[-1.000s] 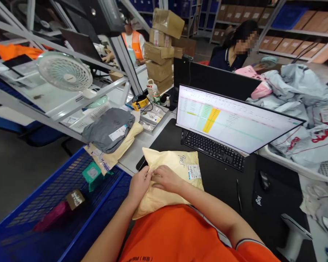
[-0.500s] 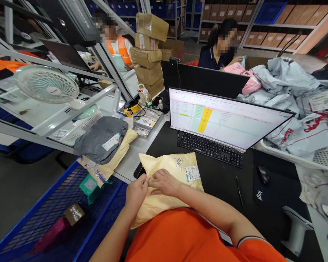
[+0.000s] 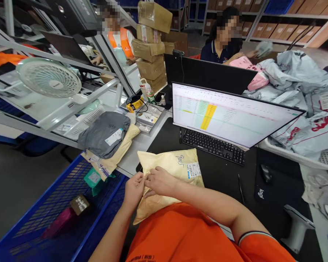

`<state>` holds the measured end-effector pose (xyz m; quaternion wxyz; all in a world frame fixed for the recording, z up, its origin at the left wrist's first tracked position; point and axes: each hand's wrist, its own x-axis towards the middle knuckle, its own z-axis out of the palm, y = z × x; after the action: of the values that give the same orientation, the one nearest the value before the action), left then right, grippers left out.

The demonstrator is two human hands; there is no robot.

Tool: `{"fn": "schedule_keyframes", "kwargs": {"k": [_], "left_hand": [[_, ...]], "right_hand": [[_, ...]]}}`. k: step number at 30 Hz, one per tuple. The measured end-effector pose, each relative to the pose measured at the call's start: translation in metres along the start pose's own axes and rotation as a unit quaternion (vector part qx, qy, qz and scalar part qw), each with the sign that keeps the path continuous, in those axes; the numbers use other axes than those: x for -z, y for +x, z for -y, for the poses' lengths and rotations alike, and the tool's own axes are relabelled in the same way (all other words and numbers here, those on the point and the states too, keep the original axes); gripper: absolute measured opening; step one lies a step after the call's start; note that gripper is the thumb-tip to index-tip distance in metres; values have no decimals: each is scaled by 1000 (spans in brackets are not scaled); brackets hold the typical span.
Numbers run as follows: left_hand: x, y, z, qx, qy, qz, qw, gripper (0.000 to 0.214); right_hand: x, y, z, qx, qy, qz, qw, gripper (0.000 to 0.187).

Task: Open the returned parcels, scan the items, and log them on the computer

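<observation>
A pale yellow mailing bag (image 3: pixel 164 160) lies on the black desk mat (image 3: pixel 221 182), its near edge against my orange shirt. It bears the handwritten mark "9005" and a white shipping label (image 3: pixel 194 170). My left hand (image 3: pixel 133 189) pinches the bag's left edge between thumb and fingers. Right beside it, my right hand (image 3: pixel 160 182) has its fingers curled on the same edge, gripping the bag. The fingertips of both hands nearly meet, and what lies between them is partly hidden.
Past the bag stand a keyboard (image 3: pixel 214 147) and a monitor (image 3: pixel 232 114). A pen (image 3: pixel 241 189), mouse (image 3: pixel 266 173) and scanner (image 3: pixel 296 227) lie to the right. Grey and yellow parcels (image 3: pixel 106 134) sit left, above a blue crate (image 3: pixel 51 198). A co-worker (image 3: pixel 221 40) handles parcels opposite.
Both hands have shifted slightly left along the bag's edge, still gripping it. The view has tilted a little. The co-worker opposite has moved a hand outward with a light-coloured parcel.
</observation>
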<state>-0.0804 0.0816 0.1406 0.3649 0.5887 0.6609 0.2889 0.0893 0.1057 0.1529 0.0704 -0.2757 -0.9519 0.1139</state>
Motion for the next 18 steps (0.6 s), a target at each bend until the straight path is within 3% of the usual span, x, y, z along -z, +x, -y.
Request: {"fn": "schedule_keyframes", "kwargs": {"k": [4,11,15,18], "left_hand": [[-6,-14,-8,-19,2,26,999,37],[-8,-24,-16,-50,22,52,997,35],[-3,-19,-29,-30,70,101,992,16],[-3,-21,-35,4,82,120,989,26]], "right_hand": [[13,-14,-4,40,13,30,999,52],[23,-59,-6,14,30,47,998,40],[9,-66,-11,-23,2,58,998,29],[-8,-56,-11,-25,-38,60,997,22]]}}
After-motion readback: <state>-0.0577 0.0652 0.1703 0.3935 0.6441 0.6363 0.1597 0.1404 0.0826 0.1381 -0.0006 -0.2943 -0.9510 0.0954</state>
